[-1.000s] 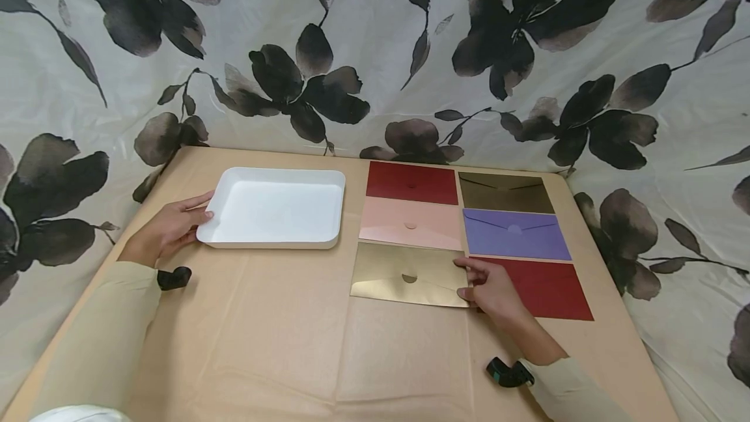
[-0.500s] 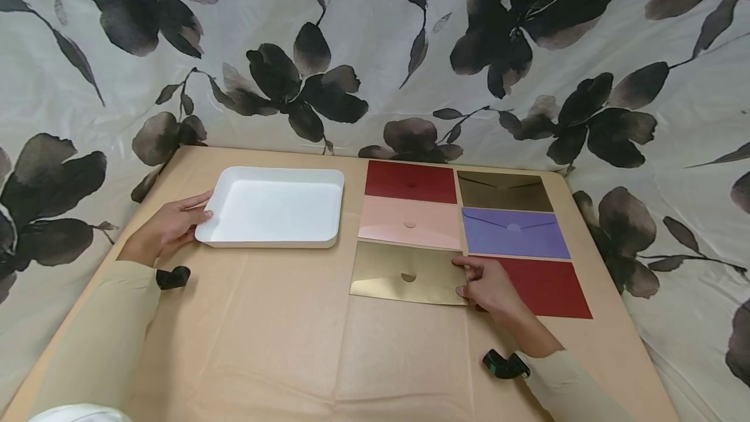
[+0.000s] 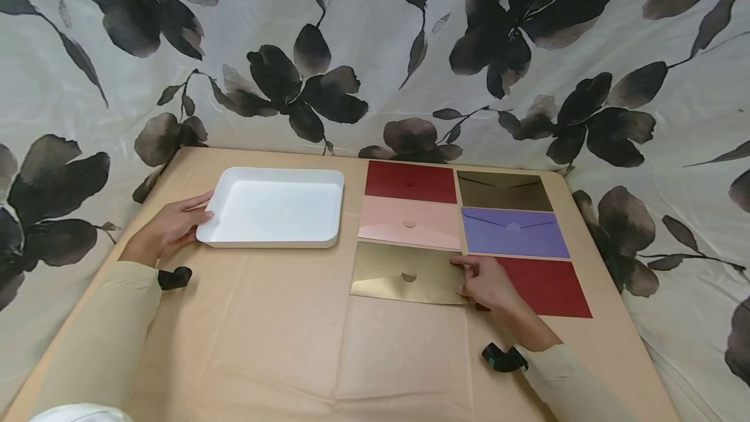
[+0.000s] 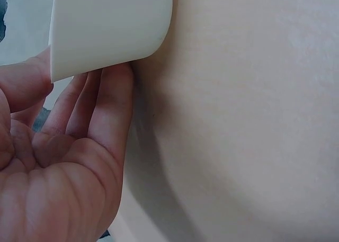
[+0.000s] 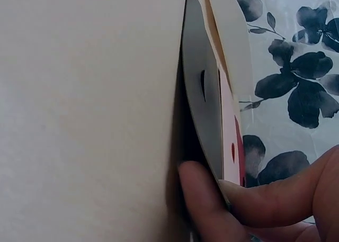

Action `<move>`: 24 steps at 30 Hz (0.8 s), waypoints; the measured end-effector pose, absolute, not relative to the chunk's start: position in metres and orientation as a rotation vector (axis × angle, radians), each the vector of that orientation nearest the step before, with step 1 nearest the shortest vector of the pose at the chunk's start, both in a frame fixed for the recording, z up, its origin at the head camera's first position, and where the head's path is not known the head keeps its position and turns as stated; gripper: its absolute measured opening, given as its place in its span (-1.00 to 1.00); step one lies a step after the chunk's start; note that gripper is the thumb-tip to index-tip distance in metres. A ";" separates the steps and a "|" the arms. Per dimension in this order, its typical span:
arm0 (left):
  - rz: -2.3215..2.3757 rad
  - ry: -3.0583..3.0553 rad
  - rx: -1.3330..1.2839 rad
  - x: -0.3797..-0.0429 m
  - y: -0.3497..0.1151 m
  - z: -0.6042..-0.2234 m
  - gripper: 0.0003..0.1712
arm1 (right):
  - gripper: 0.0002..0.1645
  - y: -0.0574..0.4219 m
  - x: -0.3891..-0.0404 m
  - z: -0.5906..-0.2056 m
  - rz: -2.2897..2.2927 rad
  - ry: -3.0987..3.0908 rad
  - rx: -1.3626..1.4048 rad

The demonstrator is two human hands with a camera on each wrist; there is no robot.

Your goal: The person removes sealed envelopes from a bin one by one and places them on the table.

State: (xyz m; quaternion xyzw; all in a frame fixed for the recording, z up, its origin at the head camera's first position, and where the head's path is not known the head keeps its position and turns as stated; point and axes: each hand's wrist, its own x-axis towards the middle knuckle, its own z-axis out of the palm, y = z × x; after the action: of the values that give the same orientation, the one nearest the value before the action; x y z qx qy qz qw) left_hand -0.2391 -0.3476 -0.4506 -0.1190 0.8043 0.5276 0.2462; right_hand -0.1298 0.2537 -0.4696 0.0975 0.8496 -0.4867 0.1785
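At the tabletop's left, my left hand [image 3: 170,226] holds the left rim of a white tray [image 3: 272,207], thumb at the rim. Its other fingers lie against the outer wall in the left wrist view, their tips partly hidden beneath the tray [image 4: 114,30]. My right hand [image 3: 495,285] pinches the right edge of a shiny gold envelope [image 3: 398,272]. In the right wrist view one finger [image 5: 204,194] is under the envelope [image 5: 204,93] and another on top; the envelope bows off the table. A red envelope [image 3: 547,285] lies partly behind the right hand.
Beyond the gold envelope lie a pink envelope [image 3: 387,220] and a red envelope [image 3: 404,181]. A purple envelope [image 3: 515,236] and a dark gold envelope [image 3: 504,191] form the right column. A beige-covered table [image 3: 293,344] meets a floral curtain [image 3: 398,51] behind.
My right wrist has shifted slightly up and left, still pinching the gold envelope's edge. The left hand and tray stay where they were.
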 end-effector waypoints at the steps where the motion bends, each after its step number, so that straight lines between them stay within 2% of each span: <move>1: 1.431 2.200 -0.328 -0.239 -0.347 -0.450 -0.18 | -0.24 0.254 -0.130 -0.469 -1.356 2.413 0.270; 24: 1.392 2.220 -0.313 -0.240 -0.347 -0.451 -0.17 | -0.18 0.243 -0.132 -0.451 -0.746 2.672 0.030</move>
State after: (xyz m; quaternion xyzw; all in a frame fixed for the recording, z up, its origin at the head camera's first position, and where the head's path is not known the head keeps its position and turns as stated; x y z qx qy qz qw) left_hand -0.2396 -0.3471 -0.4509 -0.1148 0.8149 0.5109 0.2486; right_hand -0.1323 0.2431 -0.4511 0.0105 0.9470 -0.2643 0.1824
